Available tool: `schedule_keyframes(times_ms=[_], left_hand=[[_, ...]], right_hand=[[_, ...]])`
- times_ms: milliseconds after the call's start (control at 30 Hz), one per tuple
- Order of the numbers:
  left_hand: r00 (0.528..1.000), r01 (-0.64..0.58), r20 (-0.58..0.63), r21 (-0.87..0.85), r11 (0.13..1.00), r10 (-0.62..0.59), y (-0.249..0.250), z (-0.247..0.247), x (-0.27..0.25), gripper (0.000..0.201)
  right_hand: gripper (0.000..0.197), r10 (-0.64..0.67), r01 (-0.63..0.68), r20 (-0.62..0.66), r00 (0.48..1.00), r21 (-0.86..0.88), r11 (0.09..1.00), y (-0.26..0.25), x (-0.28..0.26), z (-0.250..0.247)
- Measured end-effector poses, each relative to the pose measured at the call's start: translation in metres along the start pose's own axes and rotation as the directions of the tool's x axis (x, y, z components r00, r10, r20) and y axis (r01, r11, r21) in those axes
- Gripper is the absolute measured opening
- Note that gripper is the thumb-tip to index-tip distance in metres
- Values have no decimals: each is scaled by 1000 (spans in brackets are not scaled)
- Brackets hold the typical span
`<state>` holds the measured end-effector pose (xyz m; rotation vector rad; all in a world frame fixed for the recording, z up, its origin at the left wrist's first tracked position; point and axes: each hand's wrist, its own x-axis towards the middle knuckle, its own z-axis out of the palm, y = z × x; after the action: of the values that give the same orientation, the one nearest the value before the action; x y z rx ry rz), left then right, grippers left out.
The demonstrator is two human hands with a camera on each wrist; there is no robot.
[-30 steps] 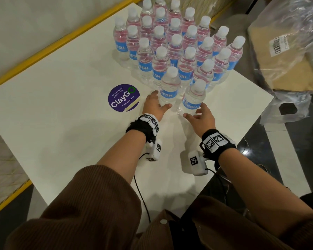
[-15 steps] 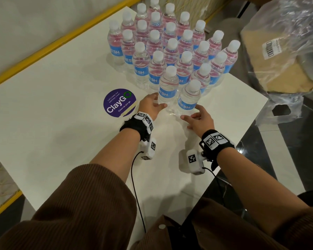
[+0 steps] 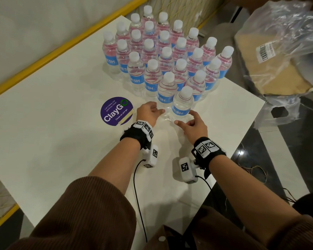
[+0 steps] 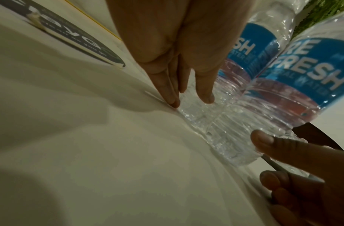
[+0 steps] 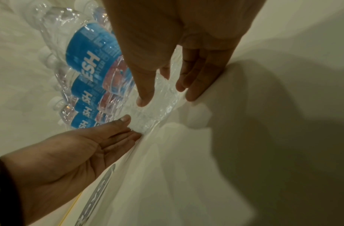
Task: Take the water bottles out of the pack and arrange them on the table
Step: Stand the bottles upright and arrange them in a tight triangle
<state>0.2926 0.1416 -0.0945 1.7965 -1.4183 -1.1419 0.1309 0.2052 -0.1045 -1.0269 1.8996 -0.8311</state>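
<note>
Several water bottles (image 3: 163, 51) with white caps and blue labels stand in a tight cluster at the far side of the white table (image 3: 52, 141). The two front bottles (image 3: 167, 92) (image 3: 183, 103) are nearest me. My left hand (image 3: 148, 112) rests at the base of the left one, its fingers (image 4: 173, 94) straight and down on the table. My right hand (image 3: 192, 123) is at the base of the right bottle (image 5: 159, 97), with its thumb and straight fingers on either side of the base. Neither hand lifts a bottle.
A round purple sticker (image 3: 117, 110) lies on the table left of my left hand. The crumpled plastic wrap (image 3: 282, 33) with a cardboard tray (image 3: 271, 73) lies off the table's right edge. A yellow rail (image 3: 43, 58) borders the far left side.
Both hands have slid slightly farther up the table at the bases of the two front bottles, which now stand closer to the cluster.
</note>
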Motion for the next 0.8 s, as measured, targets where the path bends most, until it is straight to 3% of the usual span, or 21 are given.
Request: schedule_keyframes(times_ms=[400, 567, 700, 800], left_hand=[[1000, 5, 3, 1, 1000, -5, 4, -2, -2, 46], [999, 35, 8, -14, 999, -35, 4, 1, -13, 53], [997, 67, -23, -40, 997, -68, 5, 8, -32, 66], [991, 97, -82, -61, 993, -102, 19, 11, -48, 60]], right_hand=[[58, -28, 29, -41, 999, 25, 999, 3, 1, 2], [63, -19, 19, 6, 1000, 72, 997, 8, 2, 0], [71, -9, -4, 76, 997, 171, 985, 14, 2, -20], [68, 7, -22, 78, 997, 199, 980, 11, 6, -51]])
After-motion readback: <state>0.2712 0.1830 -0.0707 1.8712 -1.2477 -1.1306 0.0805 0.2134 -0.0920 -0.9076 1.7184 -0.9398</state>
